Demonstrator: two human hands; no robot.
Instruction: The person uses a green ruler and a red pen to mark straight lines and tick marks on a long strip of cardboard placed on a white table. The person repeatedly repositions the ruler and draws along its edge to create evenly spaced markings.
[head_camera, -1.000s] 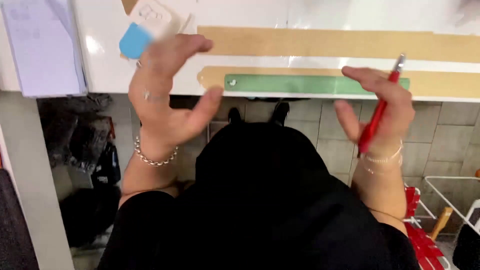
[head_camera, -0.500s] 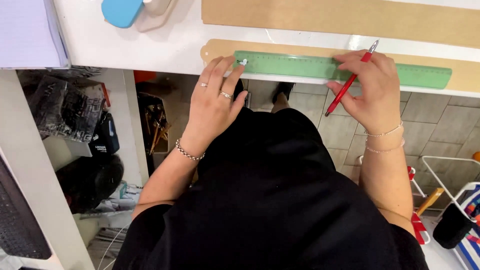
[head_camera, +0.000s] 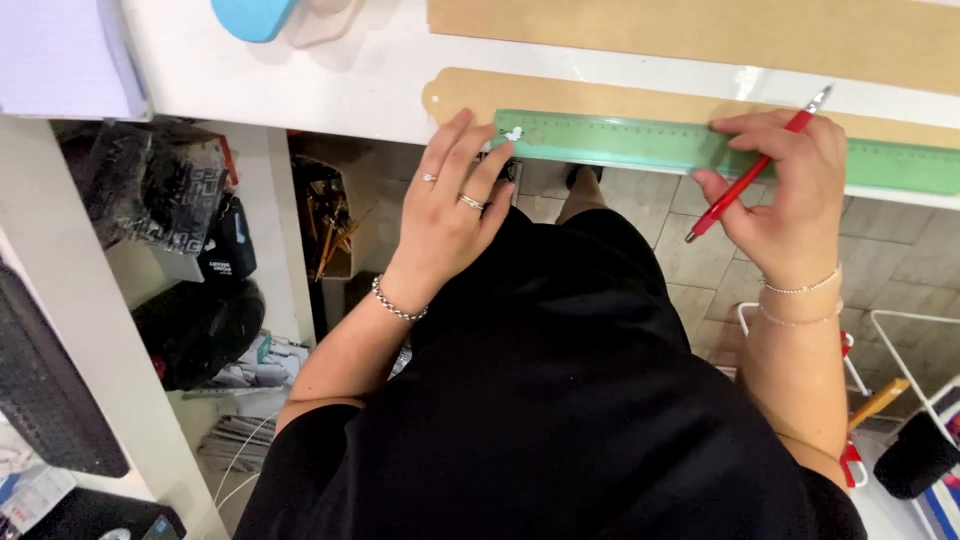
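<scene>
While the left hand (head_camera: 447, 215) lay flat with fingers spread, its fingertips (head_camera: 500, 155) pressed the near end of the green ruler (head_camera: 640, 142), nothing clasped in its grip. Right hand (head_camera: 790, 190) had its grip closed on a red pencil (head_camera: 755, 168), tip up, fingers resting on the ruler. Ruler lay along a tan strip (head_camera: 600, 98) at the white worktop (head_camera: 380, 70) edge.

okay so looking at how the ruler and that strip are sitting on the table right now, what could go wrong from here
1. The green ruler and tan strip lie along the white table's front edge; a nudge might tip them off.
2. The left hand touches only the ruler's end, so it could pivot.
3. The right hand grips the red pen while steadying the ruler, a possibly weak hold.
</scene>
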